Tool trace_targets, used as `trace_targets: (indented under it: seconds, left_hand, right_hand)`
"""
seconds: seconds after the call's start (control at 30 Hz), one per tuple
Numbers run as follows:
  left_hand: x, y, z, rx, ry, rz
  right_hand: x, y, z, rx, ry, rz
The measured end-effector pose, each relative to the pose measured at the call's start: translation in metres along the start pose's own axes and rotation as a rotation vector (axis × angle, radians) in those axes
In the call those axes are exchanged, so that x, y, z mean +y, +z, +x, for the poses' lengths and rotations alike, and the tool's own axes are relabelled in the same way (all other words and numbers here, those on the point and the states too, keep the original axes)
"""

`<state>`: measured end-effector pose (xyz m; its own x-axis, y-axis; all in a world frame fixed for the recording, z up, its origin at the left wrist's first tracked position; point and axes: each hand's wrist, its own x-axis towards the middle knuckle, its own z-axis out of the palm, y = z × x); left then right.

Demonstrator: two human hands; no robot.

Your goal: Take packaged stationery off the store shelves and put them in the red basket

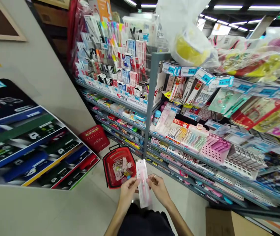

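Note:
Between my two hands is a slim clear package with something long and pink inside, perhaps a pen (143,185); its exact kind is hard to make out. My left hand (129,189) pinches the package's left edge with thumb and fingers. On the right edge, my right hand (158,186) grips it the same way, a ring on one finger. The package stands nearly upright in front of my body. Just beyond my left hand, a red shopping basket (107,164) rests on the floor with several small packaged items in it.
Stationery shelves (125,106) with pens stand ahead, meeting another shelf unit (191,144) on the right at a grey post (150,105). A red box (94,137) sits behind the basket. A cardboard box (228,223) lies low at right; a display board (31,141) leans at left.

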<state>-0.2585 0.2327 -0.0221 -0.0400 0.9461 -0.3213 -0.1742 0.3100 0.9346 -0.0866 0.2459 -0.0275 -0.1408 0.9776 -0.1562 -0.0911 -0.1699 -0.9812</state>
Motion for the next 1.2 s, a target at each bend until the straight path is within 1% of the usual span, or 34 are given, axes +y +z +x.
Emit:
trace_targets:
  seconds: [0.07,0.13,0.2,0.27,0.37,0.47,0.53,0.63,0.7,0.77,0.87,1.03,1.1,1.2]
  left_hand:
    - [0.006,-0.004,0.011,-0.002,0.028,0.041]
    - [0.016,-0.004,0.029,-0.039,0.060,0.085]
    - [0.030,-0.003,0.051,-0.107,0.084,0.111]
    - [0.044,0.000,0.074,-0.200,0.107,0.112]
    - [0.064,0.001,0.104,-0.308,0.139,0.072]
    - [0.081,-0.009,0.131,-0.360,0.143,0.030]
    - [0.087,-0.023,0.147,-0.380,0.136,0.008]
    - [0.089,-0.047,0.166,-0.387,0.101,-0.027]
    - [0.086,-0.062,0.174,-0.403,0.049,-0.042]
    - [0.081,-0.073,0.178,-0.411,-0.002,-0.057]
    - [0.073,-0.080,0.182,-0.408,-0.047,-0.084]
    - [0.068,-0.079,0.187,-0.451,-0.093,-0.124]
    - [0.069,-0.081,0.187,-0.464,-0.082,-0.127]
    - [0.073,-0.087,0.186,-0.461,-0.040,-0.092]
  right_hand:
    - [0.000,0.004,0.009,-0.006,0.008,0.036]
    - [-0.004,0.004,0.019,0.028,0.000,0.051]
    - [-0.011,0.003,0.029,0.091,-0.017,0.052]
    - [-0.020,0.003,0.041,0.169,-0.040,0.045]
    - [-0.037,0.011,0.058,0.284,-0.079,0.022]
    - [-0.051,0.033,0.074,0.370,-0.089,0.005]
    - [-0.054,0.053,0.083,0.412,-0.077,-0.012]
    - [-0.049,0.085,0.091,0.457,-0.035,-0.048]
    - [-0.043,0.103,0.095,0.483,-0.002,-0.051]
    - [-0.036,0.116,0.097,0.509,0.030,-0.036]
    - [-0.030,0.128,0.098,0.538,0.064,-0.015]
    - [-0.029,0.132,0.099,0.579,0.072,-0.018]
    - [-0.029,0.132,0.100,0.588,0.061,-0.015]
    - [-0.026,0.132,0.102,0.569,0.034,-0.012]
